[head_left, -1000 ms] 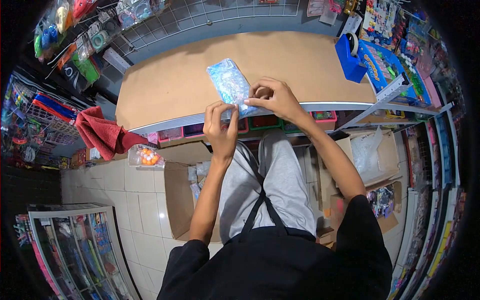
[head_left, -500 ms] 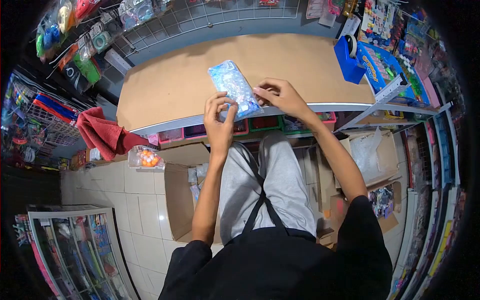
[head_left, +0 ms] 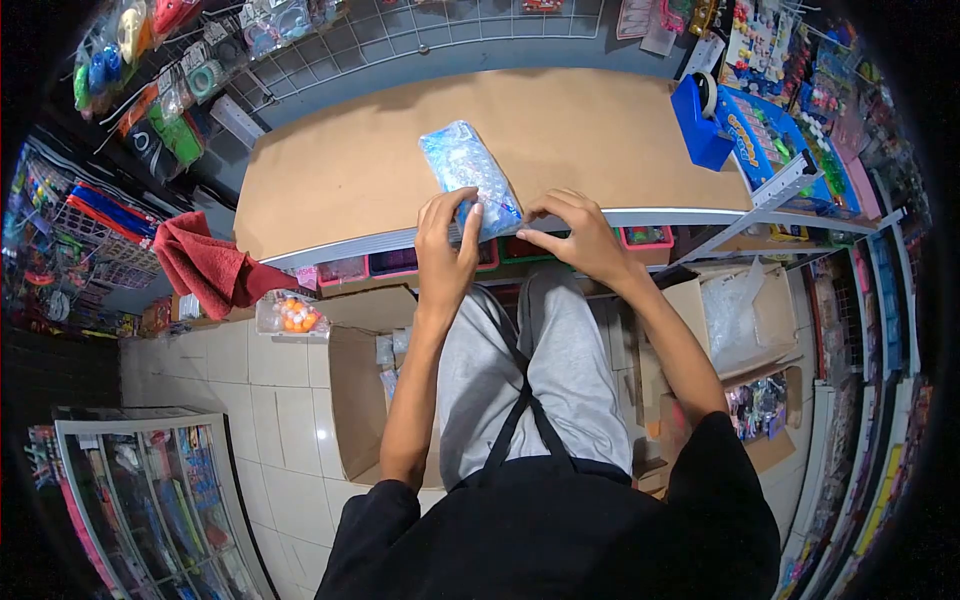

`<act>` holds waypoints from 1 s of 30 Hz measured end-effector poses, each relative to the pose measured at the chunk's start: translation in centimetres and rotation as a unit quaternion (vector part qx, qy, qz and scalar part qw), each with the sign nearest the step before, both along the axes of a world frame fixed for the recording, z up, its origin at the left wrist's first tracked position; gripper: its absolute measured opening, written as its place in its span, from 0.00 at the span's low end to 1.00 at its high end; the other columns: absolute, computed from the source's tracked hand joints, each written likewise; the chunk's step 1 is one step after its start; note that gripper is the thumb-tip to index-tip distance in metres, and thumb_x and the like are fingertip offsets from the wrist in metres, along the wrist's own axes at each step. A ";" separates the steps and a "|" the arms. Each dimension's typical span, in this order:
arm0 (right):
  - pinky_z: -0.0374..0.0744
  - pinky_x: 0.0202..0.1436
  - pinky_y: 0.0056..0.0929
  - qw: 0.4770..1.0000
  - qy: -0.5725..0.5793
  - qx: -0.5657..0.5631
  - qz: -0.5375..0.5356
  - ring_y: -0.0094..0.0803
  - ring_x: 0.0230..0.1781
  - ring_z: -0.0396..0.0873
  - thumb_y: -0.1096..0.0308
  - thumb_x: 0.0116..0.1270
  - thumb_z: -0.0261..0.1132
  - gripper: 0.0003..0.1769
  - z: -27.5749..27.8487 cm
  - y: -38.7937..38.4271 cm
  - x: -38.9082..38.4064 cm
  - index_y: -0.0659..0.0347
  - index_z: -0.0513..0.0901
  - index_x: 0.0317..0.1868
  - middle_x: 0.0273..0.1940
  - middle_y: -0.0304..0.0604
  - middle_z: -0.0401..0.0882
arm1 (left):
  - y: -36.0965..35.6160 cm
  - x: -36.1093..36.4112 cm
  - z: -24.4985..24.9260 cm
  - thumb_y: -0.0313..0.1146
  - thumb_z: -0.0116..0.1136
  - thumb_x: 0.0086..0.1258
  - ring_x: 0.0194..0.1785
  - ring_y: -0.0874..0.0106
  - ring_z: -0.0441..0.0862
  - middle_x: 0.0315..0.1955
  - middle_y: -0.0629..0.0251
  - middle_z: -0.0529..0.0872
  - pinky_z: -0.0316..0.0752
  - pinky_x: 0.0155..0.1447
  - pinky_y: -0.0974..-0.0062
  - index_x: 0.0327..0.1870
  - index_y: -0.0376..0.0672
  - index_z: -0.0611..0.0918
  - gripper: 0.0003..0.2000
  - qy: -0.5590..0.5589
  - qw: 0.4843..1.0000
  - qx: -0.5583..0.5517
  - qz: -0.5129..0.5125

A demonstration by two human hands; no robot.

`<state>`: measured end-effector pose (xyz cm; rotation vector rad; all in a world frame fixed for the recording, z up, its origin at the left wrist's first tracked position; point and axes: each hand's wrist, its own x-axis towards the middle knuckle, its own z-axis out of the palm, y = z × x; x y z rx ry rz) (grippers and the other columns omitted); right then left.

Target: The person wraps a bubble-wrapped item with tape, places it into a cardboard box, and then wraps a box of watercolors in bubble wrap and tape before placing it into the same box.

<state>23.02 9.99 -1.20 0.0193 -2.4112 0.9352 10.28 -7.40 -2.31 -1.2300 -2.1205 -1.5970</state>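
A clear plastic packet [head_left: 468, 165] with blue and whitish contents lies slanted on the brown tabletop [head_left: 350, 150], its lower end at the front edge. My left hand [head_left: 446, 240] is at the packet's lower left side, fingers curled and thumb and forefinger close together on the plastic. At the lower right corner of the packet is my right hand [head_left: 580, 240], its thumb and forefinger apart, the tips right beside the plastic.
A blue tape dispenser [head_left: 702, 125] and a blue display box [head_left: 770, 140] stand at the right end. A red cloth [head_left: 205, 265] hangs at the left corner. Below are coloured trays [head_left: 392, 262], an open carton [head_left: 365, 400] and a box with plastic wrap [head_left: 745, 310].
My right hand has moved slightly right and toward me, its thumb and forefinger spreading. My left hand has shifted a little right along the packet, which has barely moved.
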 end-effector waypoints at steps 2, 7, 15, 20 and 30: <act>0.79 0.51 0.39 0.999 0.013 0.029 0.005 0.44 0.45 0.84 0.67 0.62 0.75 0.12 -0.2 0.2 0.0 0.65 0.85 0.41 0.40 0.48 0.86 | -0.2 -0.2 0.1 0.30 0.68 0.71 0.50 0.63 0.85 0.47 0.57 0.89 0.78 0.56 0.67 0.51 0.38 0.86 0.11 0.024 1.000 -0.009 -0.005; 0.79 0.53 0.39 0.999 0.021 -0.014 0.020 0.44 0.47 0.84 0.68 0.64 0.73 0.10 0.0 0.2 0.0 0.64 0.86 0.41 0.43 0.47 0.86 | -0.1 -0.9 -0.1 0.30 0.70 0.70 0.49 0.64 0.87 0.43 0.57 0.91 0.79 0.54 0.68 0.45 0.37 0.88 0.08 -0.011 0.997 -0.005 -0.077; 0.82 0.51 0.31 0.991 -0.032 -0.128 0.029 0.33 0.46 0.86 0.69 0.68 0.72 0.09 0.1 1.0 -0.6 0.67 0.85 0.43 0.47 0.44 0.87 | 0.1 -0.8 1.1 0.30 0.68 0.71 0.44 0.69 0.88 0.39 0.59 0.92 0.79 0.48 0.71 0.42 0.37 0.88 0.06 -0.055 0.997 -0.038 -0.048; 0.81 0.45 0.22 0.983 -0.075 -0.170 -0.002 0.21 0.39 0.83 0.71 0.69 0.73 0.11 0.4 1.1 -1.2 0.67 0.84 0.46 0.42 0.39 0.85 | 0.3 -0.6 1.5 0.30 0.69 0.70 0.40 0.69 0.87 0.37 0.59 0.91 0.78 0.45 0.71 0.41 0.37 0.88 0.06 -0.042 0.998 -0.039 -0.037; 0.72 0.33 0.28 0.983 -0.147 -0.108 -0.020 0.22 0.25 0.72 0.48 0.58 0.79 0.24 1.8 0.9 -3.9 0.54 0.87 0.47 0.24 0.31 0.74 | 1.1 -0.6 0.9 0.30 0.74 0.67 0.46 0.74 0.80 0.45 0.64 0.83 0.75 0.47 0.77 0.45 0.39 0.88 0.09 -0.106 0.994 0.025 0.004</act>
